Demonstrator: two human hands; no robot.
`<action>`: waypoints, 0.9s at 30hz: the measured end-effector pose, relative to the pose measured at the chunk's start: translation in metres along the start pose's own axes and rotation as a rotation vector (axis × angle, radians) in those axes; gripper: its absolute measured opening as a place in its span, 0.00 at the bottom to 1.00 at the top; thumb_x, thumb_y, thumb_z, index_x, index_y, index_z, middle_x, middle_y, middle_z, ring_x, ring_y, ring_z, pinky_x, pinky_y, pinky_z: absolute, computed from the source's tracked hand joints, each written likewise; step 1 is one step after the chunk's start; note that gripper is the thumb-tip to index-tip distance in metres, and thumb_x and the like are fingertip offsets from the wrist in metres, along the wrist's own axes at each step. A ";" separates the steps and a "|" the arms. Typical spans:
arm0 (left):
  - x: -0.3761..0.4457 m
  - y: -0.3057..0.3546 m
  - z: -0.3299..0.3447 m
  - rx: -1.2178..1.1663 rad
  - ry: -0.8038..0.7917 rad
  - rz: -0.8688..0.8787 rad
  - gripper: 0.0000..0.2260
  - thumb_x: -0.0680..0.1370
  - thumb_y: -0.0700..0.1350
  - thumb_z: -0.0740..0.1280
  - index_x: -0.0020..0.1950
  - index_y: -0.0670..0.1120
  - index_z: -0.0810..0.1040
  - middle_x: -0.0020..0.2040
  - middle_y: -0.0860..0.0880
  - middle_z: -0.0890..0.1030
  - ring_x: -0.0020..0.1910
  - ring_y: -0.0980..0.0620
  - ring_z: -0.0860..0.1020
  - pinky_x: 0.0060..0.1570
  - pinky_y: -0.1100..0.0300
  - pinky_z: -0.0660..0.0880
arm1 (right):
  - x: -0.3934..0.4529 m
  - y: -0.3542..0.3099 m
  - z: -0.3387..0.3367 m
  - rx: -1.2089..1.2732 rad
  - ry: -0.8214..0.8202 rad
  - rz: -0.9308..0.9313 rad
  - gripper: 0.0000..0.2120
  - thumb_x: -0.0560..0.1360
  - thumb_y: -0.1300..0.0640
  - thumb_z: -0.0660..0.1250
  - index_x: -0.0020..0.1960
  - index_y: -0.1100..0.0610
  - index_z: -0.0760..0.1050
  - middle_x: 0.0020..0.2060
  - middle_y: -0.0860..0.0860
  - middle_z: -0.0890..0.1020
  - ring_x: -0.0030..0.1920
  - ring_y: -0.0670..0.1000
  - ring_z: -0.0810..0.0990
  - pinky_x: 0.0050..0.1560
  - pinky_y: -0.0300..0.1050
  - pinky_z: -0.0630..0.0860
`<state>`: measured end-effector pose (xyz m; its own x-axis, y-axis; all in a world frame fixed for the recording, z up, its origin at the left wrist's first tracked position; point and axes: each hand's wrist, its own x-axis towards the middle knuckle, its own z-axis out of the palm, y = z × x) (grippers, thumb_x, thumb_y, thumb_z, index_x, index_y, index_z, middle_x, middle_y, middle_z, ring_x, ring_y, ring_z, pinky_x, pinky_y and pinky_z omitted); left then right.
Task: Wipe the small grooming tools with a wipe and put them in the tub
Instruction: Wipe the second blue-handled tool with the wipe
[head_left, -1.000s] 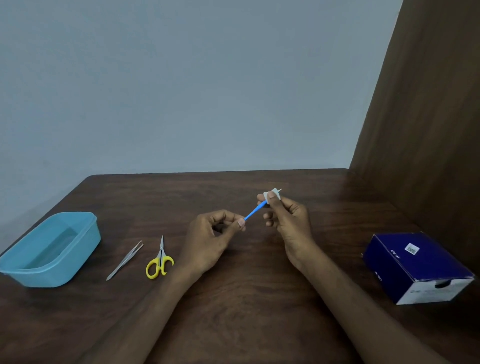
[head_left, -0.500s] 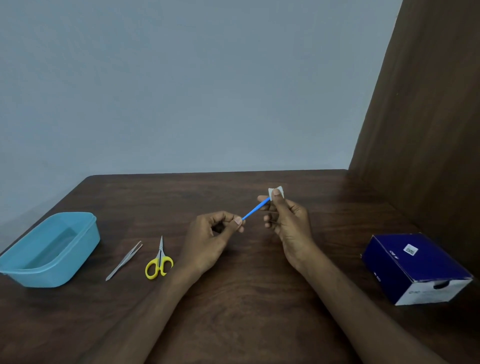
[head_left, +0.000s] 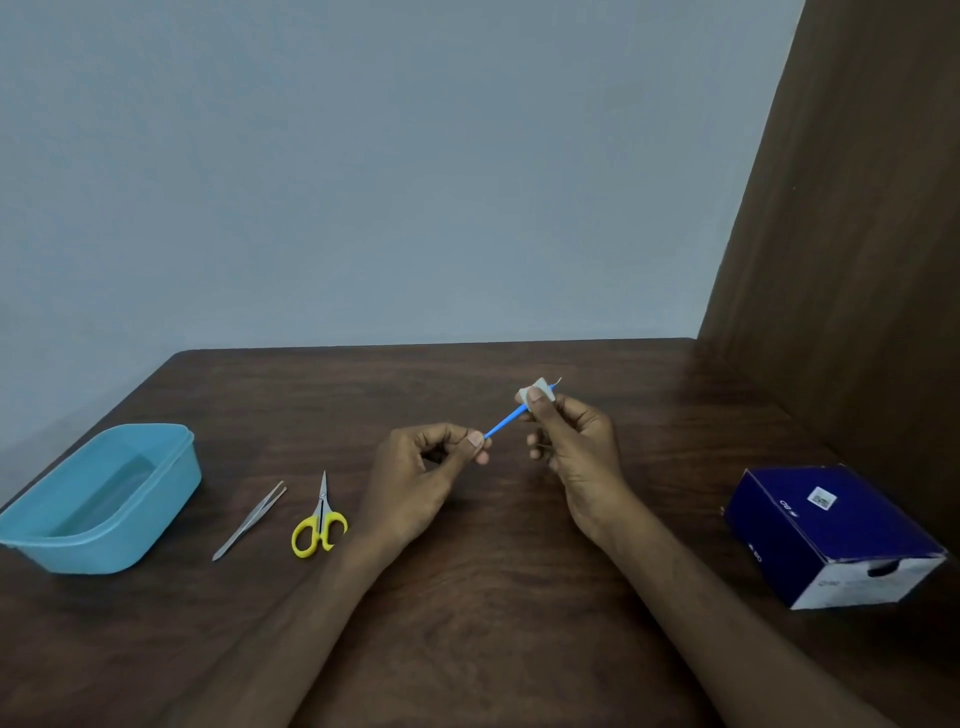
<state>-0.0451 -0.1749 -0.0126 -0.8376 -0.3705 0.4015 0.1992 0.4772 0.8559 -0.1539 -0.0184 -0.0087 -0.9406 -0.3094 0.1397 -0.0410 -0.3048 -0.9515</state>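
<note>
My left hand (head_left: 421, 473) pinches the near end of a thin blue-handled tool (head_left: 505, 422) held above the table's middle. My right hand (head_left: 574, 447) pinches a small white wipe (head_left: 540, 388) folded round the tool's far end; a fine metal tip pokes out beyond the wipe. Metal tweezers (head_left: 250, 519) and small yellow-handled scissors (head_left: 320, 522) lie flat on the table to the left of my left hand. The light blue tub (head_left: 171, 483) stands at the table's left edge, with nothing visible inside.
A dark blue cardboard box (head_left: 826, 535) with a white end lies at the right. A brown wooden panel (head_left: 857, 234) rises along the table's right side. A grey wall stands behind the dark wooden table (head_left: 467, 597).
The wipe in my right hand has shifted slightly along the blue tool's far end, and the fine tip shows past it again. Both hands stay in nearly the same place.
</note>
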 end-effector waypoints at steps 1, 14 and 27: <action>0.000 0.000 0.000 -0.001 0.002 0.003 0.10 0.82 0.47 0.73 0.42 0.51 0.89 0.43 0.56 0.89 0.49 0.54 0.87 0.53 0.51 0.80 | 0.000 0.001 0.000 -0.012 -0.008 -0.008 0.07 0.78 0.53 0.77 0.50 0.57 0.88 0.40 0.49 0.86 0.33 0.46 0.75 0.35 0.42 0.73; -0.003 0.006 -0.001 -0.026 -0.050 0.005 0.11 0.84 0.47 0.71 0.45 0.50 0.89 0.45 0.55 0.89 0.51 0.53 0.87 0.58 0.46 0.81 | -0.009 0.009 0.008 -0.095 -0.180 -0.022 0.07 0.78 0.58 0.76 0.54 0.60 0.86 0.39 0.55 0.86 0.34 0.45 0.77 0.37 0.38 0.75; -0.004 0.008 -0.002 -0.076 -0.098 0.006 0.10 0.84 0.44 0.70 0.45 0.48 0.89 0.45 0.50 0.89 0.49 0.49 0.87 0.56 0.50 0.79 | -0.012 0.004 0.007 -0.075 -0.254 0.031 0.07 0.76 0.60 0.78 0.53 0.57 0.86 0.44 0.58 0.88 0.40 0.50 0.83 0.41 0.41 0.76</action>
<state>-0.0394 -0.1712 -0.0068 -0.8812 -0.2866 0.3758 0.2387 0.4164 0.8773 -0.1400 -0.0226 -0.0126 -0.8276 -0.5363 0.1657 -0.0479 -0.2268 -0.9728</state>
